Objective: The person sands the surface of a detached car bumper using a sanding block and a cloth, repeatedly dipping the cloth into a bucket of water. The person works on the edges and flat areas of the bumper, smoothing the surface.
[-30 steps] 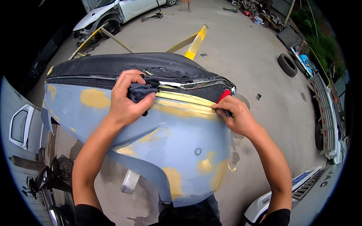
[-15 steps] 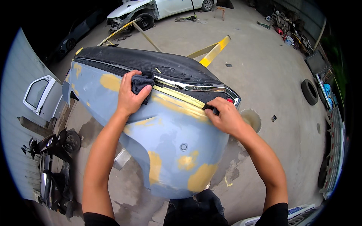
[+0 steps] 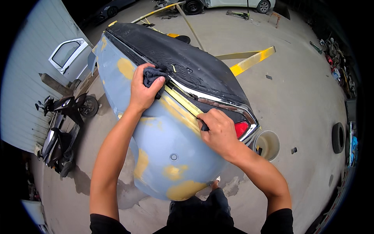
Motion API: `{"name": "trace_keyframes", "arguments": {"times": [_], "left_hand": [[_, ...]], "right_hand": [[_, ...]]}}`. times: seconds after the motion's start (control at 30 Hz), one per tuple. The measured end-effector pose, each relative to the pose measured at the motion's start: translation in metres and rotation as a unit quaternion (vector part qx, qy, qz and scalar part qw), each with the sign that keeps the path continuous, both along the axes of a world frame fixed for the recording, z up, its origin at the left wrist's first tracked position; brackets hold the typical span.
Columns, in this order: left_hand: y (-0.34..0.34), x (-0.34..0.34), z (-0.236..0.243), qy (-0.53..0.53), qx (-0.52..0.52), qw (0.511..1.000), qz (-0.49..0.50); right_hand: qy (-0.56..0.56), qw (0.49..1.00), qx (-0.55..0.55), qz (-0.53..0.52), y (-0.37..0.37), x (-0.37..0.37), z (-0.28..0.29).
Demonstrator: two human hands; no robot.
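Observation:
A large car bumper (image 3: 159, 126), grey-blue with yellowish filler patches, spreads out before me. A pale yellow strip (image 3: 183, 102), which looks like masking tape, runs along the edge below its chrome trim (image 3: 187, 90). My left hand (image 3: 139, 93) is closed round a bunched dark cloth (image 3: 152, 76), pressed against the bumper beside the upper end of the strip. Farther down the strip, my right hand (image 3: 220, 130) grips a small black tool (image 3: 203, 125); its kind is mostly hidden by the fingers. A red reflector (image 3: 241, 128) shows beside that hand.
The bumper rests on a yellow metal stand (image 3: 255, 61). A pale bucket (image 3: 269, 145) stands on the floor at the right, with a tyre (image 3: 337, 138) beyond. At the left are a dark scooter (image 3: 62, 128) and a white car door (image 3: 69, 57). A white car (image 3: 230, 4) is at the back.
My right hand has slid along the yellow strip toward my left hand, uncovering more of the red reflector. The left hand still presses the cloth. The whole view has shifted and turned.

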State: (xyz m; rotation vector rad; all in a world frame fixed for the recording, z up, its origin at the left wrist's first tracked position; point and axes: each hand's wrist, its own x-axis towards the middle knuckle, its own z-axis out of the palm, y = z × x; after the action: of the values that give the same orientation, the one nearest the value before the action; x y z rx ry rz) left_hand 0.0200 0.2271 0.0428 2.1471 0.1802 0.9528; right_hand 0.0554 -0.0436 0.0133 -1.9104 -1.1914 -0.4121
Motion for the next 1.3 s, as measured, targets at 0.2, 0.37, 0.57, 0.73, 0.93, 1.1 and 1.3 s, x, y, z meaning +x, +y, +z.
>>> {"name": "trace_keyframes", "arguments": {"times": [0.2,0.37,0.57,0.73,0.93,1.1,1.3], "left_hand": [[-0.011,0.005,-0.005,-0.01,-0.014,0.999,0.05],[-0.007,0.003,-0.01,-0.025,0.027,0.997,0.062],[-0.007,0.005,-0.011,-0.024,0.019,0.998,0.045],[-0.006,0.004,-0.013,-0.021,0.014,0.999,0.044],[-0.005,0.005,-0.014,-0.026,0.009,0.999,0.035],[-0.004,0.008,-0.013,-0.029,0.019,0.999,0.041],[-0.005,0.005,-0.01,-0.015,-0.003,0.999,0.051]], "right_hand": [[-0.013,0.999,-0.032,-0.014,0.064,0.013,0.017],[0.026,0.994,-0.103,-0.001,0.01,0.001,0.012],[0.025,0.995,-0.091,0.013,-0.025,-0.003,0.009],[0.024,0.99,-0.138,0.008,-0.039,-0.007,0.01],[0.035,0.982,-0.185,0.002,-0.066,-0.012,0.007],[0.055,0.979,-0.193,-0.046,-0.128,-0.017,-0.018],[0.048,0.995,-0.059,-0.069,-0.116,-0.017,-0.003]]}}
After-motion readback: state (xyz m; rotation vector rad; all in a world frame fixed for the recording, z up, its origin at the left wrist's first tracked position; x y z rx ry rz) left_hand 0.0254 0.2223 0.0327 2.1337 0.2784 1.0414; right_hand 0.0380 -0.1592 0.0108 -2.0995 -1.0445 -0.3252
